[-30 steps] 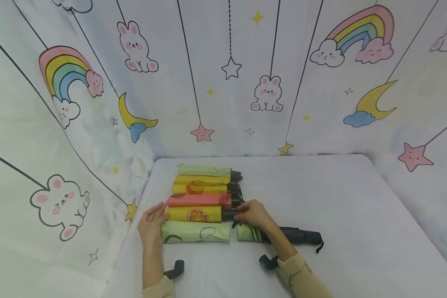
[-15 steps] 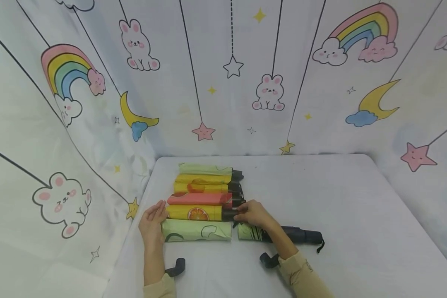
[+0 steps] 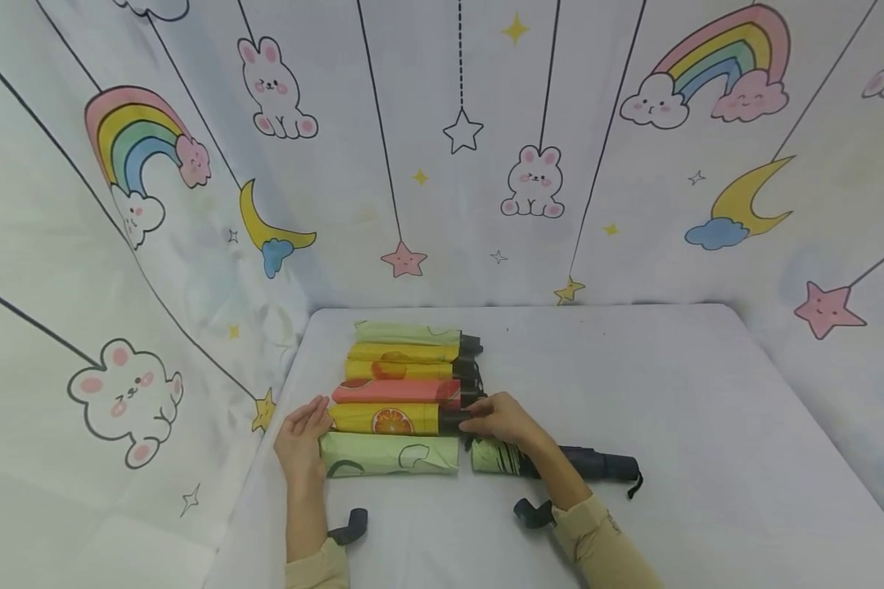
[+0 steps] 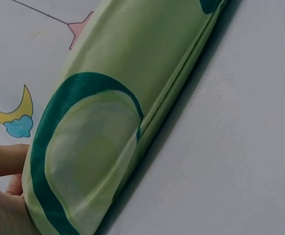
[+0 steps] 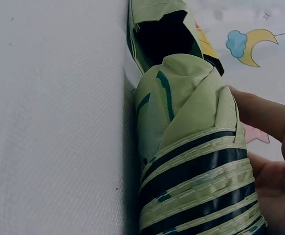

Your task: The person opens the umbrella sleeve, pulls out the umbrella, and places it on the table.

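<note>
A yellow-sleeved folding umbrella (image 3: 368, 418) with an orange-slice print lies across the table. My left hand (image 3: 304, 433) touches its left end with fairly straight fingers. At its other end, my right hand (image 3: 507, 420) pinches the black handle (image 3: 453, 421). Nearer me lies a light green umbrella sleeve (image 3: 390, 454); the right wrist view shows its dark, gaping mouth (image 5: 164, 39). To its right is a bare folded umbrella (image 3: 589, 464), with green-and-black folds (image 5: 201, 166) and a dark shaft, partly hidden under my right forearm. The green sleeve (image 4: 108, 98) fills much of the left wrist view.
Behind the orange-print umbrella lie a red sleeved umbrella (image 3: 398, 391), two yellow ones and a green one (image 3: 405, 332), side by side. Black wrist mounts (image 3: 349, 526) stick out from both forearms. A printed curtain (image 3: 442, 204) surrounds the white table (image 3: 670, 384).
The head view has shifted very slightly. Both hands stay at the two ends of the orange-print umbrella, with no clear movement of the umbrellas.
</note>
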Tool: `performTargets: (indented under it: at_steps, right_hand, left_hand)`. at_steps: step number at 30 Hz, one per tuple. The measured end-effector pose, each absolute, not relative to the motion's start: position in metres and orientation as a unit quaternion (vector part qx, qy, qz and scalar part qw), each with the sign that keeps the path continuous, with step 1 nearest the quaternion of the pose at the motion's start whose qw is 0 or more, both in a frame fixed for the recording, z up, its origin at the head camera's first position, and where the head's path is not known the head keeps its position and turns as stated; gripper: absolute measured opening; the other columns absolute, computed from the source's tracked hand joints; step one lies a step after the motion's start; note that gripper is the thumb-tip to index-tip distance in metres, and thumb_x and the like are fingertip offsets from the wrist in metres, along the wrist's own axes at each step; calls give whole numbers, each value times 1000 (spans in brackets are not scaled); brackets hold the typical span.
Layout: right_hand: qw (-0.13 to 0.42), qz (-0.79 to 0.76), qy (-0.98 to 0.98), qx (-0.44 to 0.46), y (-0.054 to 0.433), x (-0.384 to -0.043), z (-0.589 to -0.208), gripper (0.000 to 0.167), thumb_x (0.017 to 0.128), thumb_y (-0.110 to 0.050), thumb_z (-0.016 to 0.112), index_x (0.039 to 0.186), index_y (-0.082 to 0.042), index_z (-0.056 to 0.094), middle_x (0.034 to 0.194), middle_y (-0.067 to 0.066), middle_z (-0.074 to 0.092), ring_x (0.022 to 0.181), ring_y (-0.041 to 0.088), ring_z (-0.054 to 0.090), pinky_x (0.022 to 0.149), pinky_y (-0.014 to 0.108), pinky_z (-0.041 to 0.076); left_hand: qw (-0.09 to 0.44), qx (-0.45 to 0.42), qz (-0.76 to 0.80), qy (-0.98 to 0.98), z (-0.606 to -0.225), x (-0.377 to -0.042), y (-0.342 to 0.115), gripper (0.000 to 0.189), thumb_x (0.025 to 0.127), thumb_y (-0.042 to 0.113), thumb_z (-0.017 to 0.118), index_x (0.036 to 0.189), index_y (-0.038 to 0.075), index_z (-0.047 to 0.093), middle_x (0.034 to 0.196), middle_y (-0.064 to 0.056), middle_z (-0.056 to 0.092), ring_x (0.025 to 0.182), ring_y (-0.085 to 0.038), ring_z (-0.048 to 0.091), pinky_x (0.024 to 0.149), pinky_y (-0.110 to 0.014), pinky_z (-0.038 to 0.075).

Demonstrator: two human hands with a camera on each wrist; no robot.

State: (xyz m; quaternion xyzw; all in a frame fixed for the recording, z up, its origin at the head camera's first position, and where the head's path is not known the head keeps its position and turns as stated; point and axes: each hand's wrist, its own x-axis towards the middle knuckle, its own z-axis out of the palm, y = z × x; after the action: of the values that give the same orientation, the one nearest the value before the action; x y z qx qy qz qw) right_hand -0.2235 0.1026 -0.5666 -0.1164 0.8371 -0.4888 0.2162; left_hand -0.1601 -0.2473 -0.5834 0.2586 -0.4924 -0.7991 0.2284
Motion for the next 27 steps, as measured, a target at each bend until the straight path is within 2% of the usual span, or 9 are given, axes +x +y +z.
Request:
performTargets:
  at_steps: [5, 10, 18, 27]
  right_hand:
    - [221, -521, 820, -91, 102, -223, -568, 55, 85, -36, 88, 125, 0, 74, 109, 9, 77, 87, 19, 72, 77, 36, 62]
    - [214, -543, 807, -86, 101, -222, -566, 51, 85, -40, 88, 123, -7, 77, 111, 6, 77, 91, 17, 70, 79, 33, 61]
    - [212, -593, 774, -69, 98, -220, -564, 42, 86, -33, 88, 116, -5, 80, 117, 13, 76, 96, 21, 74, 84, 38, 65]
    - [216, -624, 749, -60, 98, -221, -566, 42, 85, -30, 88, 115, -2, 80, 118, 14, 75, 96, 22, 74, 85, 38, 64]
  left_hand:
    - [234, 261, -799, -490, -581, -159, -246, 38, 91, -16, 71, 127, -13, 58, 125, -17, 73, 114, -21, 73, 92, -27, 60]
    - [236, 263, -805, -477, -582, -158, -246, 38, 90, -17, 70, 126, -13, 58, 122, -16, 74, 113, -21, 73, 90, -26, 61]
    - [217, 268, -810, -474, -585, -161, -249, 43, 91, -15, 72, 130, -10, 56, 127, -16, 72, 118, -22, 71, 96, -27, 58]
    - [205, 277, -809, -477, -582, -161, -249, 45, 91, -15, 71, 132, -9, 55, 129, -15, 71, 122, -23, 69, 98, -27, 57]
